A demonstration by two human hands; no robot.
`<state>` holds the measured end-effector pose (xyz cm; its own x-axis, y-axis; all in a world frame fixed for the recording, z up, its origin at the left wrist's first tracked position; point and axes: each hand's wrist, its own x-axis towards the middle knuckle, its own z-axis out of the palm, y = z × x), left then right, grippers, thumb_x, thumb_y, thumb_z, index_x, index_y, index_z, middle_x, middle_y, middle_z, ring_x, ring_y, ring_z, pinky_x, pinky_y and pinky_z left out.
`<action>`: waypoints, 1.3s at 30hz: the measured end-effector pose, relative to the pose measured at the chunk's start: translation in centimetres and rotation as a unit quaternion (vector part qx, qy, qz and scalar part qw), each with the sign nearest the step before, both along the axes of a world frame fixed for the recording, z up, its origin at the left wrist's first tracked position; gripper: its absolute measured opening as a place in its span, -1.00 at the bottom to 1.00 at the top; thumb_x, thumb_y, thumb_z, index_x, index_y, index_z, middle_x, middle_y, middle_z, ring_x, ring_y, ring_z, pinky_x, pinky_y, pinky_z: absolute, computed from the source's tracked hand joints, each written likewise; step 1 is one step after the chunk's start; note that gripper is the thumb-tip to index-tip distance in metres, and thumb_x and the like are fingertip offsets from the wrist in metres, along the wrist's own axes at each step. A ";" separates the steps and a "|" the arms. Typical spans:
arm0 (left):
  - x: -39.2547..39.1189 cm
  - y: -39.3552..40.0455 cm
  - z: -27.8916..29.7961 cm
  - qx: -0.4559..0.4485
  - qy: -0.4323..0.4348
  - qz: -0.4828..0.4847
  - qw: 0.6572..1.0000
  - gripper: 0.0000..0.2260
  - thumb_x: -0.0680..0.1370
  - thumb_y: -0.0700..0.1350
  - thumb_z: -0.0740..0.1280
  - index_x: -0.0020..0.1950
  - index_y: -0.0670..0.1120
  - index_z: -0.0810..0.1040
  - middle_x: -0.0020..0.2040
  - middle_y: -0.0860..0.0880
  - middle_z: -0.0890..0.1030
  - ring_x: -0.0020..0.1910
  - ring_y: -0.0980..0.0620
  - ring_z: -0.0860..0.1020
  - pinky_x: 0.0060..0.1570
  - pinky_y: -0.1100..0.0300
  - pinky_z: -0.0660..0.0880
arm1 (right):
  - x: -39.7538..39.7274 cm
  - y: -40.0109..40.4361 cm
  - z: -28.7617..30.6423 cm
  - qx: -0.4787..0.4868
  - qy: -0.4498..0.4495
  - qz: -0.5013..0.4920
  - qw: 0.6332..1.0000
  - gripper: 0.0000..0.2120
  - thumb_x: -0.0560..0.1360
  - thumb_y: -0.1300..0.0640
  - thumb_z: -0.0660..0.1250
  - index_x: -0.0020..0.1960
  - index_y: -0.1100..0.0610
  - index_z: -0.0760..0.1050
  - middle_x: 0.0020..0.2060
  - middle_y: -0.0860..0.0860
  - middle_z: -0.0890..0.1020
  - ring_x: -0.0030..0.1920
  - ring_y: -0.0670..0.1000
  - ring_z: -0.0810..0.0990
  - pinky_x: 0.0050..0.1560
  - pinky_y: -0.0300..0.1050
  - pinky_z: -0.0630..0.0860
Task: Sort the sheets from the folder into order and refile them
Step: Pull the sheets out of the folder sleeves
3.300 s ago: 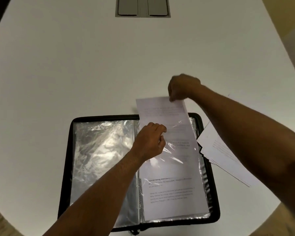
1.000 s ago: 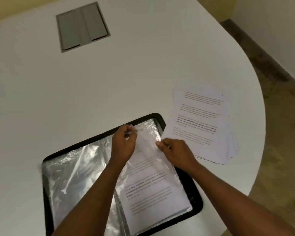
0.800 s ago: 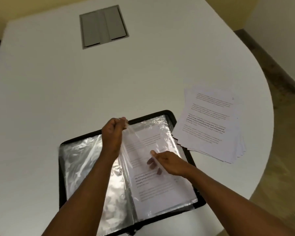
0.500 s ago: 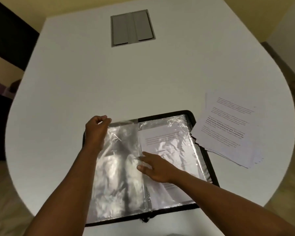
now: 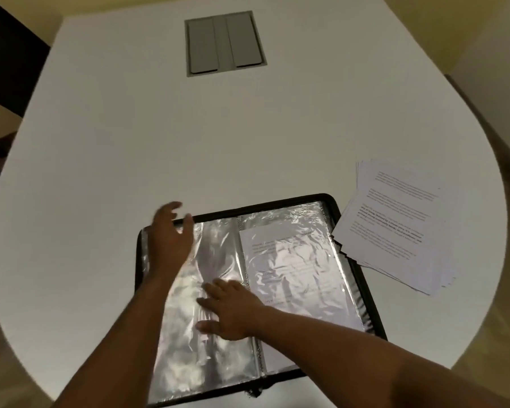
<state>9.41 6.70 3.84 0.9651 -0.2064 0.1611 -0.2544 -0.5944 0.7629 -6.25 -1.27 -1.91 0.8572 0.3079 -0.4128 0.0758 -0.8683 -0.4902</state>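
A black zip folder (image 5: pixel 354 254) lies open on the white table, full of clear plastic sleeves. The right-hand sleeve holds a printed sheet (image 5: pixel 295 260). The left-hand sleeve (image 5: pixel 212 348) lies flat and looks empty. My left hand (image 5: pixel 170 234) hovers with fingers spread over the folder's upper left corner and holds nothing. My right hand (image 5: pixel 228 307) lies flat, fingers straight, pressing the left sleeve beside the spine. A loose stack of printed sheets (image 5: pixel 395 228) rests on the table right of the folder.
A grey hatch panel (image 5: pixel 225 42) is set into the white table (image 5: pixel 130 142) at the far middle. The table's rounded edge curves close behind the loose stack on the right. Dark furniture stands beyond the left edge.
My left hand turned the filled sleeve over to the left and let it go. My right hand moved from the sheet to press flat on the turned sleeve.
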 end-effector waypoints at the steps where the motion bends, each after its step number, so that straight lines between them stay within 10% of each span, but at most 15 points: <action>1: -0.8 -0.9 -1.1 0.028 0.016 -0.044 0.999 -0.74 0.54 -0.15 0.38 0.22 -0.11 0.53 0.16 -0.09 0.59 0.09 -0.05 0.58 0.07 0.15 0.48 | 0.3 0.4 -0.1 0.011 -0.007 0.013 1.000 -0.36 0.61 -0.30 -0.03 0.56 0.05 0.15 0.58 0.09 0.08 0.57 0.11 -0.03 0.53 0.17 -0.04; 5: -3.5 -3.7 -4.5 0.108 0.119 -0.150 0.975 -0.66 0.58 -0.07 0.32 0.35 -0.07 0.48 0.32 -0.06 0.52 0.30 -0.05 0.47 0.30 0.06 0.39 | 0.7 -0.3 -0.9 0.095 -0.083 -0.074 0.989 -0.51 0.58 -0.15 0.06 0.24 0.14 0.56 0.18 0.11 0.62 0.26 0.14 0.52 0.28 0.08 0.43; 9: -4.6 -5.8 -6.6 0.141 0.106 -0.204 0.963 -0.60 0.57 -0.06 0.33 0.40 -0.09 0.44 0.39 -0.06 0.47 0.37 -0.05 0.42 0.36 0.09 0.33 | -0.7 -5.2 -1.7 0.077 -0.200 -0.230 0.949 -0.70 0.47 0.08 0.13 -0.18 0.17 0.61 -0.25 0.11 0.65 -0.20 0.12 0.57 -0.08 0.06 0.53; 20: -6.2 -10.3 -9.3 0.245 0.019 -0.245 0.938 -0.47 0.58 0.09 0.10 0.53 -0.08 0.26 0.52 -0.04 0.28 0.51 0.01 0.21 0.50 0.05 0.07 | -5.4 -19.0 -5.2 -0.087 -0.260 -0.422 0.864 -0.76 0.54 0.18 0.29 0.17 0.13 0.61 0.22 0.06 0.61 0.23 0.05 0.54 0.30 0.00 0.42; 39: -5.5 -13.1 -7.6 0.245 -0.008 -0.218 0.945 -0.76 0.44 -0.24 0.37 0.10 -0.17 0.62 -0.03 -0.06 0.49 0.02 -0.04 0.43 0.04 0.03 0.43 | -5.7 -20.0 -5.9 -0.149 -0.355 -0.376 0.843 -0.67 0.48 0.12 0.44 0.23 0.17 0.58 0.06 0.07 0.68 0.08 0.08 0.58 0.25 0.02 0.39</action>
